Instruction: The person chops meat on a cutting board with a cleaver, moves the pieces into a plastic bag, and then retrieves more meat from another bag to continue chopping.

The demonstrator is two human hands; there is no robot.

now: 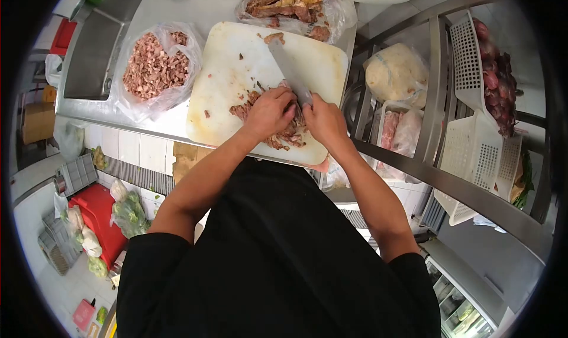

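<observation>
I see 1 rectangular stainless-steel sink [89, 72] set into a grey metal counter [160, 10]; opposite, a grey steel-framed rack [436, 72]; below, white floor tiles [125, 143] beside a dark slatted drain [135, 175].

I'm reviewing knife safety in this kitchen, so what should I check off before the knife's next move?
1. Right hand gripping the knife by its handle: ok.
2. Left hand on the meat: ok.
3. Left fingertips clear of the blade's edge: cannot tell; they curl close beside it.
4. Meat under the hands lying on the cutting board: ok.
5. Board free of stray scraps: not ok; bits lie scattered across it.
6. Bag of diced meat open at the top: ok.
</observation>
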